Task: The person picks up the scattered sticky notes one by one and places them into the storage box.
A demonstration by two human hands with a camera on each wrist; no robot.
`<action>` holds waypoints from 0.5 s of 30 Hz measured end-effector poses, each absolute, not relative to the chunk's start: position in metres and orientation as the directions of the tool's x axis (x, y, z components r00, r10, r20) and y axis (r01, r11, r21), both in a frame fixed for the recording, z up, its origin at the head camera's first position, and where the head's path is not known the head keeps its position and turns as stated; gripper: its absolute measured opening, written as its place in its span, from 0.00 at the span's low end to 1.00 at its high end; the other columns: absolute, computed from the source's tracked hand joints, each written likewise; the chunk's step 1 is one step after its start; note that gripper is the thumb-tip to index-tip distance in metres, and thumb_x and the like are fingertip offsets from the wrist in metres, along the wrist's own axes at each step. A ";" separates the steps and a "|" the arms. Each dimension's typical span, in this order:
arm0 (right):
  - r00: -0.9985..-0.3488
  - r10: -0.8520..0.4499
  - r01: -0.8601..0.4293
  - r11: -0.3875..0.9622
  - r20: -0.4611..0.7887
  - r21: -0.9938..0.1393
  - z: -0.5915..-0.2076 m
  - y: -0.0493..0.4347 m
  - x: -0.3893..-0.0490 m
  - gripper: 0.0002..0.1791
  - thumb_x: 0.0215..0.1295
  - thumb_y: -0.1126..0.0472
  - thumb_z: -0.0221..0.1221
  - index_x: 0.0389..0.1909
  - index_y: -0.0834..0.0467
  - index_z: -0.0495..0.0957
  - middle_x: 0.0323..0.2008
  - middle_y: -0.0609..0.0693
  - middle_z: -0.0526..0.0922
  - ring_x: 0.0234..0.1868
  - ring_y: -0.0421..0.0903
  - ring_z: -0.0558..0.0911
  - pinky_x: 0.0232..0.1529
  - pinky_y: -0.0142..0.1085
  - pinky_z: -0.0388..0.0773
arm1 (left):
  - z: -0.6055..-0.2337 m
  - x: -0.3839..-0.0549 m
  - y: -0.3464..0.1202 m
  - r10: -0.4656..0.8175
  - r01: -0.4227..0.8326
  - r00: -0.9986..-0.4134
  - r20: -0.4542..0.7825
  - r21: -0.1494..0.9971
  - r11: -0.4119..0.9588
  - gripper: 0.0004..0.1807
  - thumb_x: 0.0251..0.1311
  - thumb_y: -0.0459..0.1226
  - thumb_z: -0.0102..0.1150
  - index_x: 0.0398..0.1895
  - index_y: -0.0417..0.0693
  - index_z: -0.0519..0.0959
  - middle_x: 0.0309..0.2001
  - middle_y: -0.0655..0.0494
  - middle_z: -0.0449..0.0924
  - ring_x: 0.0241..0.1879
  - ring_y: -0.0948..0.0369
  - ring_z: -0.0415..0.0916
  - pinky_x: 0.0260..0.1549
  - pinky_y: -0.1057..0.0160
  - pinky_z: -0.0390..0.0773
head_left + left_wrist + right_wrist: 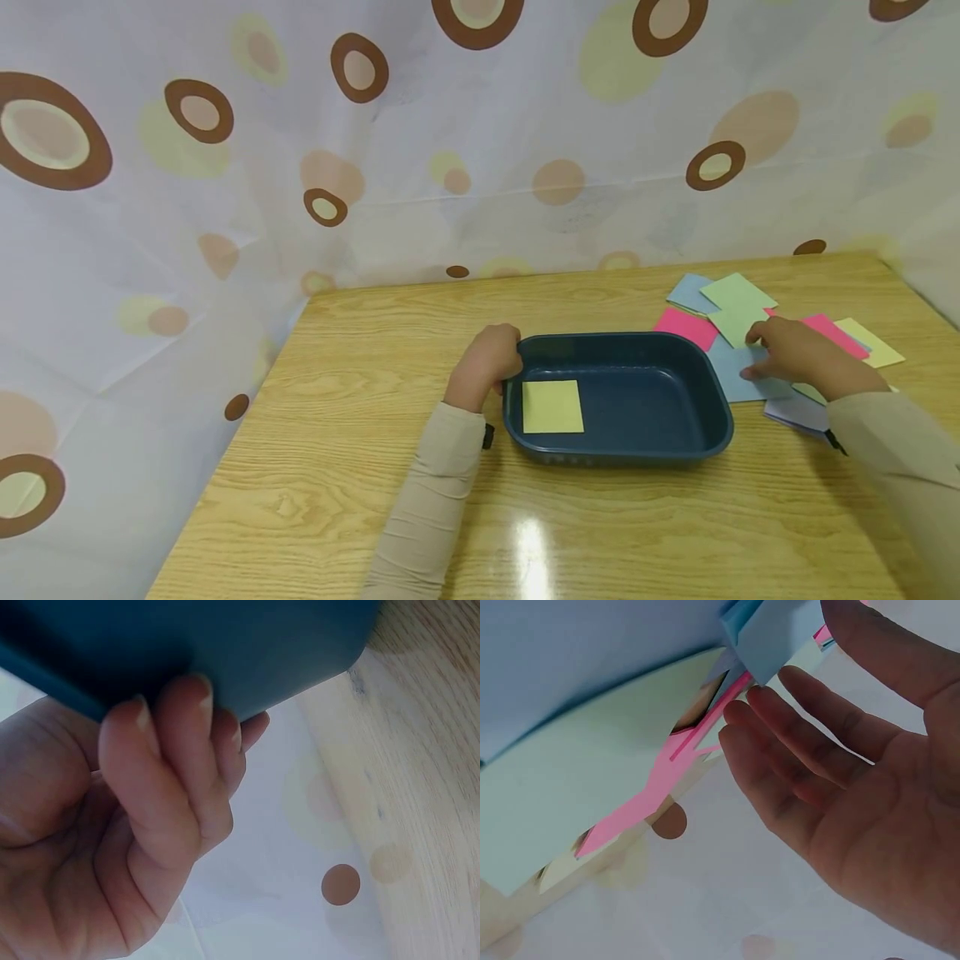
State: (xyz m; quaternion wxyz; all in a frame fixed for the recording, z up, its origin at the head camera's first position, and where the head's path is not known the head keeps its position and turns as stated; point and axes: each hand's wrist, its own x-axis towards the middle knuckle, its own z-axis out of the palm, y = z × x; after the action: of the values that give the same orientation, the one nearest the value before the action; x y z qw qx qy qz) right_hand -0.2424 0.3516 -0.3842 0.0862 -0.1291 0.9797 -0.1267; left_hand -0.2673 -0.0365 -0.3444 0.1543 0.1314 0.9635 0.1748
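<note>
My left hand (pixel 489 360) grips the left rim of a dark blue rectangular tray (pixel 630 457). In the left wrist view its fingers (pixel 176 742) curl against the outside wall of the tray (pixel 285 652). A yellow square of paper (pixel 552 407) lies flat inside, at the tray's left end. Over a spread of coloured papers, my right hand (pixel 802 354) has its thumb and fingers parted, close to a blue paper (pixel 727 379). Nothing shows between them in the right wrist view, where a folded blue paper (pixel 776 637) appears just beyond the fingertips.
Around the right hand lie green (pixel 738 292), pink (pixel 686 327), yellow (pixel 881 343) and lavender (pixel 797 413) papers, some overlapping. The wooden table (pixel 360 400) meets a patterned curtain (pixel 450 142) at the back and left.
</note>
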 end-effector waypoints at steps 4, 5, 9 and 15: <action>-0.951 -0.281 -0.233 0.927 -0.132 -0.294 -0.386 0.354 -0.245 0.30 0.48 0.60 0.72 0.41 0.78 0.70 0.35 0.69 0.74 0.35 0.60 0.76 0.37 0.52 0.75 | -0.344 -0.267 -0.037 0.304 0.190 -0.918 -0.256 0.387 0.902 0.17 0.64 0.25 0.49 0.55 0.35 0.75 0.48 0.39 0.79 0.15 0.56 0.80 0.11 0.69 0.76; -0.952 -0.277 -0.227 0.925 -0.133 -0.305 -0.386 0.354 -0.246 0.30 0.48 0.59 0.72 0.41 0.77 0.70 0.35 0.68 0.74 0.34 0.59 0.76 0.36 0.50 0.75 | -0.344 -0.267 -0.037 0.303 0.188 -0.917 -0.258 0.388 0.902 0.17 0.64 0.25 0.49 0.56 0.35 0.75 0.48 0.39 0.79 0.15 0.56 0.80 0.11 0.69 0.76; -0.956 -0.264 -0.212 0.924 -0.128 -0.317 -0.387 0.356 -0.248 0.30 0.45 0.56 0.74 0.39 0.74 0.72 0.34 0.66 0.70 0.32 0.56 0.73 0.34 0.47 0.74 | -0.344 -0.268 -0.036 0.300 0.188 -0.918 -0.259 0.383 0.904 0.18 0.64 0.25 0.49 0.57 0.35 0.74 0.50 0.39 0.79 0.14 0.58 0.80 0.12 0.70 0.76; -0.959 -0.266 -0.225 0.925 -0.101 -0.307 -0.389 0.357 -0.248 0.29 0.45 0.56 0.74 0.37 0.73 0.73 0.34 0.66 0.71 0.34 0.58 0.74 0.38 0.52 0.73 | -0.347 -0.269 -0.037 0.302 0.191 -0.918 -0.256 0.382 0.904 0.18 0.64 0.25 0.48 0.56 0.35 0.75 0.50 0.38 0.79 0.13 0.57 0.79 0.11 0.70 0.75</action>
State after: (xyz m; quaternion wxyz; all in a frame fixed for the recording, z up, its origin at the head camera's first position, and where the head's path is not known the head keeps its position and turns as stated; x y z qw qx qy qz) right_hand -0.2484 0.3575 -0.3887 0.0704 -0.1254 0.9785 -0.1480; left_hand -0.2688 -0.0367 -0.3465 0.1563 0.1280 0.9632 0.1775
